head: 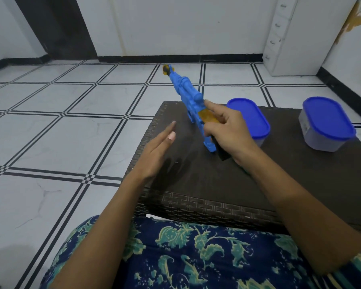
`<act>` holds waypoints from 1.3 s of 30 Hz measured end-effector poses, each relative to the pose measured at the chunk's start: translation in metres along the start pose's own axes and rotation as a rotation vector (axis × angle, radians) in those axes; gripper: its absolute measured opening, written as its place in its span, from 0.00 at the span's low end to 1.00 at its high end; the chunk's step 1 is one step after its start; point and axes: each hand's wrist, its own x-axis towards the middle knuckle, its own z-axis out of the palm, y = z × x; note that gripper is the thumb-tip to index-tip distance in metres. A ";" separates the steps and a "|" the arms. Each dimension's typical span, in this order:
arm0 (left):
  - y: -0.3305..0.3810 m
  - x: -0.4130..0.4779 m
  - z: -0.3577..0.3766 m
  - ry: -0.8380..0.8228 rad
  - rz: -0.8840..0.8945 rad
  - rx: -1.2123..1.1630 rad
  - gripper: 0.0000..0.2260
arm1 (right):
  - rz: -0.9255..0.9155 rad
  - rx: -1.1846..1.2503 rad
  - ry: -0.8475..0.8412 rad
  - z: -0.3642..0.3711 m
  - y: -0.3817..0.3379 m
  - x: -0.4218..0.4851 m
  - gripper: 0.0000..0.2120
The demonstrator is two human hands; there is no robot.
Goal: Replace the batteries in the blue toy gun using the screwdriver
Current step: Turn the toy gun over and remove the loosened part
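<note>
The blue toy gun (188, 94) with orange parts points up and away over the dark woven table (196, 184), its black grip low by my wrist. My right hand (227, 130) grips its body near the orange panel, index finger stretched along the side. My left hand (156, 151) hovers flat with straight fingers just left of the gun, touching nothing. No screwdriver or batteries are visible.
Two clear containers with blue lids stand on the table, one (248, 119) right behind my right hand, the other (326, 124) at the far right. A white drawer cabinet (279, 38) stands by the back wall. Tiled floor lies to the left.
</note>
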 end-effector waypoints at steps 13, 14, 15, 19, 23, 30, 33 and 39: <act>0.035 0.044 0.005 0.116 -0.004 -0.428 0.14 | -0.067 -0.320 -0.212 0.004 0.015 -0.016 0.38; 0.035 0.047 0.006 0.136 -0.010 -0.431 0.11 | -0.063 -0.319 -0.224 0.001 0.013 -0.017 0.39; 0.034 0.050 0.005 0.152 -0.021 -0.430 0.09 | -0.051 -0.318 -0.234 -0.003 0.013 -0.018 0.39; 0.027 0.057 0.002 0.178 -0.081 -0.415 0.15 | -0.001 -0.257 -0.205 -0.011 0.011 -0.026 0.41; 0.023 0.056 -0.003 0.173 -0.105 -0.420 0.15 | 0.017 -0.272 -0.198 -0.015 0.012 -0.027 0.41; 0.012 0.050 -0.012 0.255 -0.112 -0.392 0.07 | 0.110 -0.315 -0.331 -0.035 0.030 -0.014 0.21; 0.007 0.050 -0.010 0.254 -0.110 -0.341 0.11 | 0.063 -0.377 -0.310 -0.038 0.033 -0.011 0.22; -0.010 0.051 -0.003 0.282 -0.198 -0.071 0.24 | 0.079 -0.517 -0.373 -0.034 0.032 -0.012 0.21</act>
